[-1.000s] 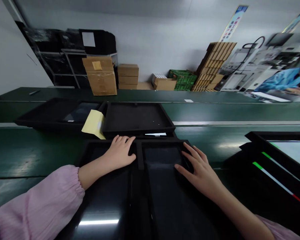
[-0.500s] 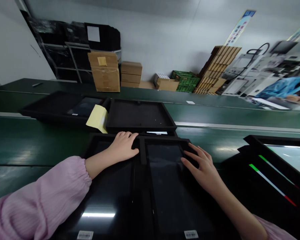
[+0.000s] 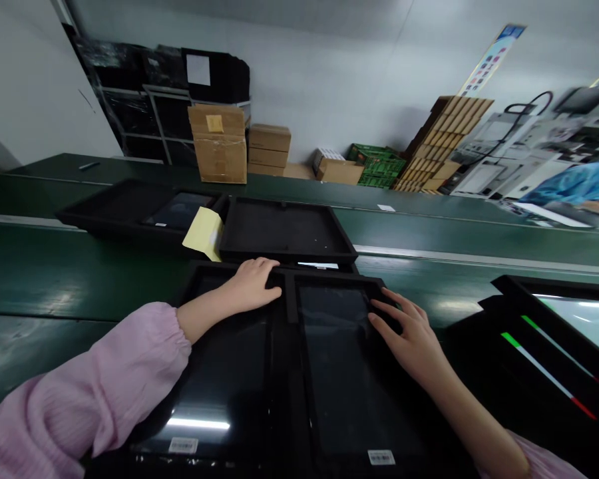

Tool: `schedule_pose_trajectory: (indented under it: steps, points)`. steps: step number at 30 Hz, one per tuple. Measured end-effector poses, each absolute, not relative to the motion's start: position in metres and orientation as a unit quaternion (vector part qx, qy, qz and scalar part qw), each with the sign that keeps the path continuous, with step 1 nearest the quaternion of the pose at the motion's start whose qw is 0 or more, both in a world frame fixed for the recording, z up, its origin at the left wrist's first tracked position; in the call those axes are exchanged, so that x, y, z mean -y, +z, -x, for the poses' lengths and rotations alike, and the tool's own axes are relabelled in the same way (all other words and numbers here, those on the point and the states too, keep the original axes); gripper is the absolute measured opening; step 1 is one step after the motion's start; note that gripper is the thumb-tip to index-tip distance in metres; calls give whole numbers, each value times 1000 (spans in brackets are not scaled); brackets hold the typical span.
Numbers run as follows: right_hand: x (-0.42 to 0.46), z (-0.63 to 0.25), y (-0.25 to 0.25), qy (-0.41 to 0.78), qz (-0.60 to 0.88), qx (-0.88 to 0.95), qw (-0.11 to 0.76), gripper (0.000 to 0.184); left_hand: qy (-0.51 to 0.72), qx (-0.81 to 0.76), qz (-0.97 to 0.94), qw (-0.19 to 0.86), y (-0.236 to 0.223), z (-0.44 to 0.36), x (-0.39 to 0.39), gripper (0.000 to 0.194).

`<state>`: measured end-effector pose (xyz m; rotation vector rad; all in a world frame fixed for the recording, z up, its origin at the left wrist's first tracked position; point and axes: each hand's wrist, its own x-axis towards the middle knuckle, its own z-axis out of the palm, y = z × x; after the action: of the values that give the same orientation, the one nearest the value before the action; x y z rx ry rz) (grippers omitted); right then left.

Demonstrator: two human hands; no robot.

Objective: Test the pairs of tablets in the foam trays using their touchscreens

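A black foam tray (image 3: 288,313) lies right in front of me with two dark glossy panels side by side in it. My left hand (image 3: 253,285) rests on the far end of the left panel (image 3: 214,379), fingers together and curled over the tray's far rim. My right hand (image 3: 410,334) lies on the far right corner of the right panel (image 3: 339,372), fingers spread and flat. Both arms wear pink sleeves. Small barcode labels sit at the near ends of both panels.
An empty black tray (image 3: 285,233) and another tray holding a panel (image 3: 144,213) sit beyond on the green bench (image 3: 60,279), with a yellow sheet (image 3: 204,233) between them. A stack of trays with a red-green striped panel (image 3: 549,352) stands at right. Cardboard boxes (image 3: 220,143) line the back wall. Another person's blue sleeve (image 3: 574,186) shows far right.
Both hands have stayed on the far ends of the panels. The view has tilted down, bringing the panels' near ends and labels into sight.
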<state>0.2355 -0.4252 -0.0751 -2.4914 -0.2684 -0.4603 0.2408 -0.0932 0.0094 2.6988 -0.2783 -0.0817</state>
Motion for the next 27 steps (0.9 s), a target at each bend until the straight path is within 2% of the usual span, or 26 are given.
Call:
schedule_pose_trajectory:
  steps: [5,7,9,11,15,20,27]
  points:
    - [425,-236,-73,-180,934,100,292,47,19,37,-947,318,45,-203,31,68]
    - [423,-235,-70,-185,933,100,291,48,62,-52,-908,411,44,-177,6,71]
    - [422,-232,-67,-187,934,103,286,48,52,-130,-890,435,32,-155,-12,84]
    - [421,-229,-64,-189,935,110,279,47,5,-152,-896,417,16,-141,-23,95]
    - [419,-223,-58,-211,934,129,258,45,-38,-86,-935,343,-4,-136,-26,101]
    - [414,-216,-51,-218,920,216,245,37,-73,-41,-956,280,-4,-133,-25,105]
    - [408,-212,-45,-242,906,256,236,29,-133,-34,-955,265,-3,-126,-20,118]
